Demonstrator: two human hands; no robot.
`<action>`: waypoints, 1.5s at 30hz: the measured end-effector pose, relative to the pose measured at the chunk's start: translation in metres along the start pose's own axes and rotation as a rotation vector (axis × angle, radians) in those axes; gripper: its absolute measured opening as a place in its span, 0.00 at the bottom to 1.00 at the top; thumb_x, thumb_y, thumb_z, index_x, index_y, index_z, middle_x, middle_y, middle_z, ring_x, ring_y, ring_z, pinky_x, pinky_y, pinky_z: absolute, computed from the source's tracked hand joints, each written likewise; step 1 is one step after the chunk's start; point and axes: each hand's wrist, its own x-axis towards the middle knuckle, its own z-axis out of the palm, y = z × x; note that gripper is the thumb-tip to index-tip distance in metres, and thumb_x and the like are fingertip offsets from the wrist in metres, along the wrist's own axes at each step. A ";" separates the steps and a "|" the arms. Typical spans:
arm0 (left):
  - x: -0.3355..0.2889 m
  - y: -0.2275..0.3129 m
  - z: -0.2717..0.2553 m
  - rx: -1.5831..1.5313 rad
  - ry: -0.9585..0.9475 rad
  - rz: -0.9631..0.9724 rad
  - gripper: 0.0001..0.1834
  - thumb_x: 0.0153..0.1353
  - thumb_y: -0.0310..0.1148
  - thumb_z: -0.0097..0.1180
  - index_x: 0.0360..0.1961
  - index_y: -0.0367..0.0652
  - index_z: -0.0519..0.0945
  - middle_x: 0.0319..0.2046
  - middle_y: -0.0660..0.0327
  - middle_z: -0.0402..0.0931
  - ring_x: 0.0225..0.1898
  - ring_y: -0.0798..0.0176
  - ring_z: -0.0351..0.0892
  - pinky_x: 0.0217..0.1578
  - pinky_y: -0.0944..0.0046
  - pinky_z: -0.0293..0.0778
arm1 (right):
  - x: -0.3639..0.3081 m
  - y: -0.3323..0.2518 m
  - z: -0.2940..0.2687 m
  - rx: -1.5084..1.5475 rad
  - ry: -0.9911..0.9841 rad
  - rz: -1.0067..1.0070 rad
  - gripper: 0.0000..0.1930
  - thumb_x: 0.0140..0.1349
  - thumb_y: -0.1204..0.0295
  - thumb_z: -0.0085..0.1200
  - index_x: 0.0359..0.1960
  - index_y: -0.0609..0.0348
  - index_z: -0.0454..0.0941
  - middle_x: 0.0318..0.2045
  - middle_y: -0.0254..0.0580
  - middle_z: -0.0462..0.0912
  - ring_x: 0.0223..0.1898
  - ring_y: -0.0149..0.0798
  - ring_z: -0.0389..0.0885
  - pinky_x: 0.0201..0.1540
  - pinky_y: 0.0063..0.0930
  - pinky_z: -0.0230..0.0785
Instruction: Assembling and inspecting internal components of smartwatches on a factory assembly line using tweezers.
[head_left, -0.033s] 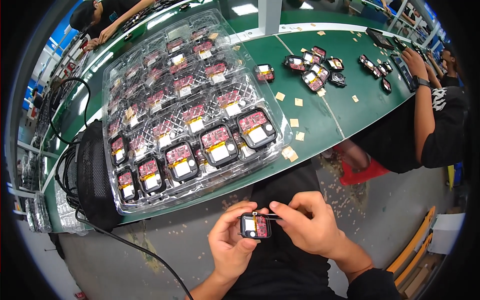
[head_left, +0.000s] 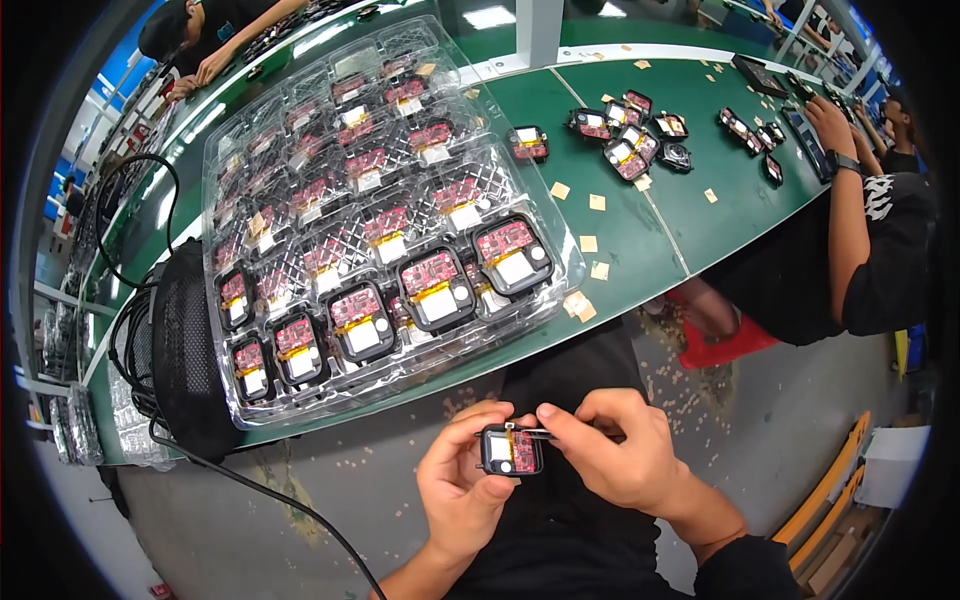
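Over my lap, my left hand (head_left: 465, 475) grips a small black watch case (head_left: 512, 450) by its edges, thumb below and fingers behind. Its back is off, showing a red circuit board, a white battery and a yellow strip. My right hand (head_left: 622, 450) pinches slim metal tweezers (head_left: 543, 434), whose tip lies at the top edge of the case by a small pale connector. On the bench, a clear plastic tray (head_left: 400, 375) holds rows of similar open watch cases, several of them in its front row.
Loose watch cases (head_left: 630, 150) cluster on the green bench (head_left: 660, 235), with small tan paper squares (head_left: 588, 244) scattered around. A black cable (head_left: 290, 505) hangs from a black mesh bag (head_left: 195, 340) at left. A co-worker's arm (head_left: 848, 215) is at right, near a red stool (head_left: 725, 345).
My right hand and the tweezers have shifted very slightly at the top edge of the watch case. My left hand keeps its hold.
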 end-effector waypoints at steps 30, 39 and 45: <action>0.002 -0.004 -0.003 0.022 -0.013 -0.015 0.37 0.56 0.44 0.79 0.58 0.32 0.76 0.63 0.46 0.70 0.60 0.47 0.82 0.62 0.51 0.80 | 0.003 0.006 0.010 0.125 0.121 -0.003 0.15 0.49 0.80 0.73 0.41 0.60 0.88 0.33 0.36 0.86 0.26 0.35 0.83 0.25 0.26 0.75; -0.002 -0.006 -0.007 -0.023 -0.064 0.000 0.33 0.59 0.30 0.76 0.62 0.28 0.75 0.66 0.45 0.69 0.64 0.46 0.79 0.65 0.52 0.77 | -0.004 0.003 0.015 -0.028 0.170 -0.030 0.15 0.48 0.80 0.68 0.41 0.60 0.89 0.32 0.35 0.85 0.23 0.32 0.79 0.23 0.25 0.71; 0.002 0.000 -0.002 -0.008 -0.039 0.008 0.33 0.58 0.29 0.77 0.61 0.28 0.76 0.65 0.43 0.72 0.63 0.45 0.80 0.65 0.51 0.77 | 0.005 0.003 0.004 -0.083 0.073 -0.044 0.14 0.49 0.81 0.68 0.41 0.61 0.88 0.32 0.38 0.86 0.24 0.34 0.81 0.24 0.27 0.73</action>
